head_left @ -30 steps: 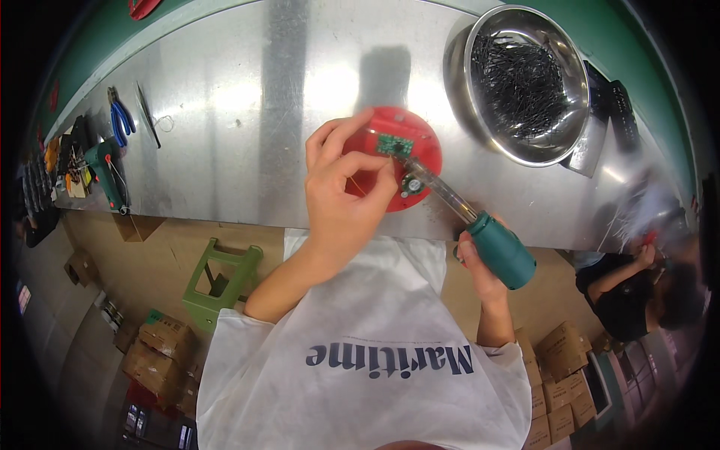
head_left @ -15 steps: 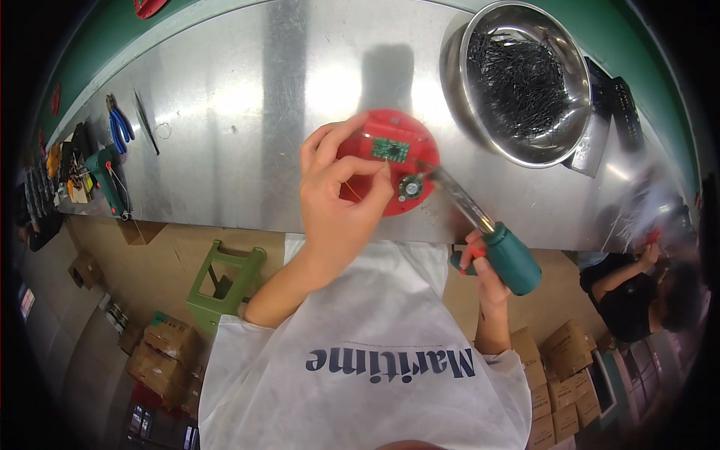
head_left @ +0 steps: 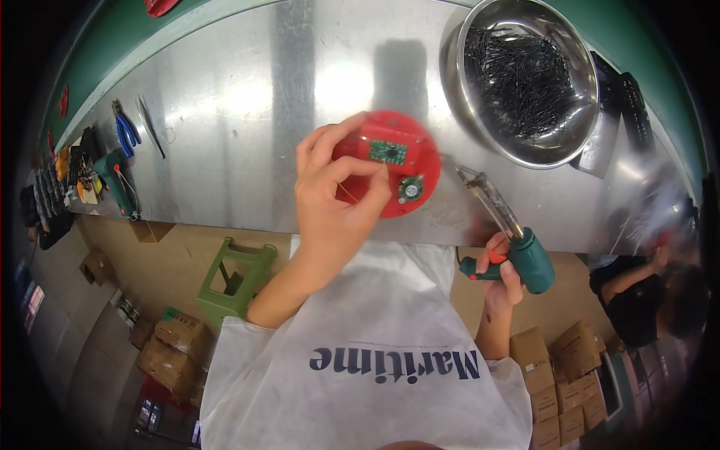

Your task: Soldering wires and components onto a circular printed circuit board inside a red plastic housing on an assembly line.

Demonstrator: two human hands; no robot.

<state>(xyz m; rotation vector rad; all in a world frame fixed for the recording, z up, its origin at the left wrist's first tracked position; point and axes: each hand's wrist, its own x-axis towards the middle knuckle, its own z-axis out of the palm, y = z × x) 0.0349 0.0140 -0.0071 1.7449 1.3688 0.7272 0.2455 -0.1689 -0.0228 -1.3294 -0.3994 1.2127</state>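
Note:
My left hand (head_left: 337, 195) rests over the left side of a round red plastic housing (head_left: 424, 142), its thumb and index finger pinched together. Between them a thin yellow wire (head_left: 347, 193) runs, its end close to a small green circuit board (head_left: 387, 152) on the housing. Beside that board is a round green part (head_left: 410, 188) with a pale centre. My right hand (head_left: 501, 271) is wrapped round the handle of a green soldering gun (head_left: 534, 262), a finger at its red trigger. The gun's metal tip points at the housing from the right, apart from it.
A steel bowl (head_left: 463, 90) of black strips stands at the back right of the metal table (head_left: 225, 150). Blue-handled pliers (head_left: 125, 131), tweezers (head_left: 152, 131) and another green soldering gun (head_left: 114, 184) lie at left. A green stool (head_left: 225, 300) is below; another person (head_left: 634, 300) sits at right.
My right hand has drawn the soldering gun back to the right, so its tip has left the housing. My left hand keeps its pinch at the circuit board.

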